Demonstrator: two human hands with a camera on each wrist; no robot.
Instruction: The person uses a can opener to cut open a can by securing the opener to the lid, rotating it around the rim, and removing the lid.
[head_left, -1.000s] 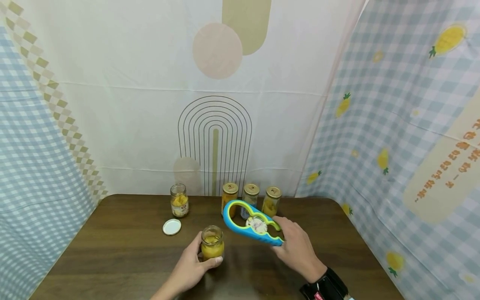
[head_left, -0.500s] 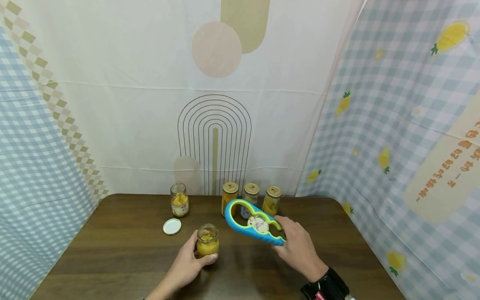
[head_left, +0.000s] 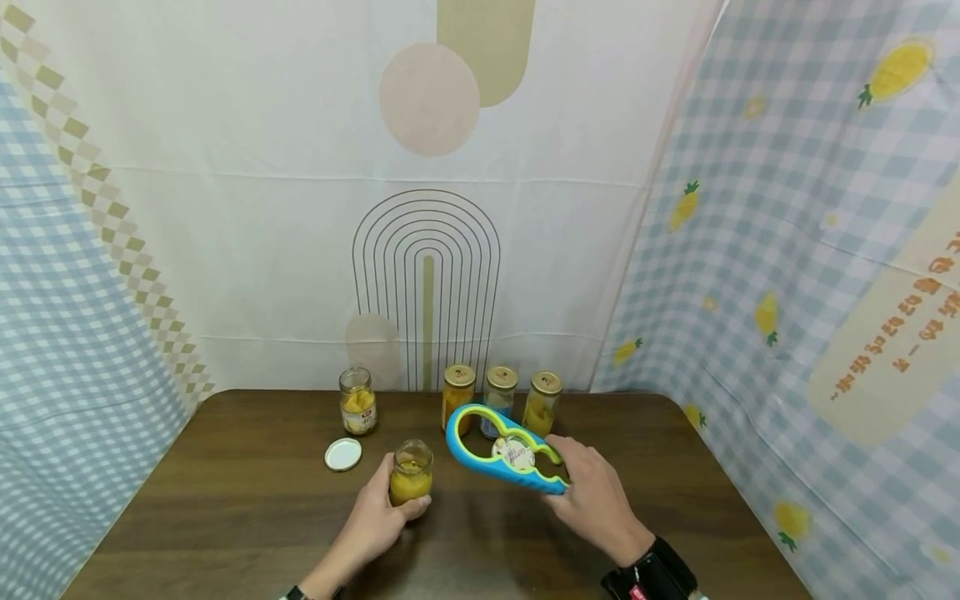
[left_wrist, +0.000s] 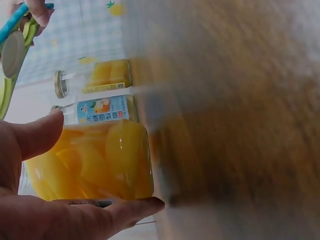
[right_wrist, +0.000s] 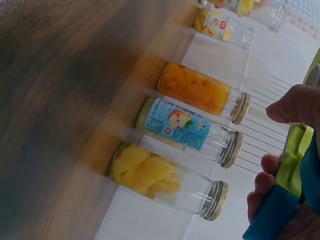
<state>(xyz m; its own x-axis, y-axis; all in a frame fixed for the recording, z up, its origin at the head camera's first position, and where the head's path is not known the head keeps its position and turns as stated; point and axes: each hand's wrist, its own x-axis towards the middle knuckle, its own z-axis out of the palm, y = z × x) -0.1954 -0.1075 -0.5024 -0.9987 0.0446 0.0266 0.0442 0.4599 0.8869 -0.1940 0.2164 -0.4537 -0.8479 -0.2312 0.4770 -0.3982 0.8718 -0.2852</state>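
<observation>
My left hand grips an open glass jar of yellow fruit pieces, upright over the front middle of the table. In the left wrist view the thumb and fingers wrap the jar's sides; I cannot tell whether its base touches the table. To the right, my right hand holds a blue and green jar opener by its end, raised above the table. A round lid, pale side showing, sits within the opener's middle opening. In the right wrist view, fingers curl round the opener.
Along the back stand three lidded jars: orange fruit, a blue-labelled one and yellow fruit. Back left is an open jar, with a white lid lying before it. Cloth hangings surround the brown table.
My left hand has carried the open jar left and slightly toward the back, away from the opener. My right hand and the opener have hardly moved.
</observation>
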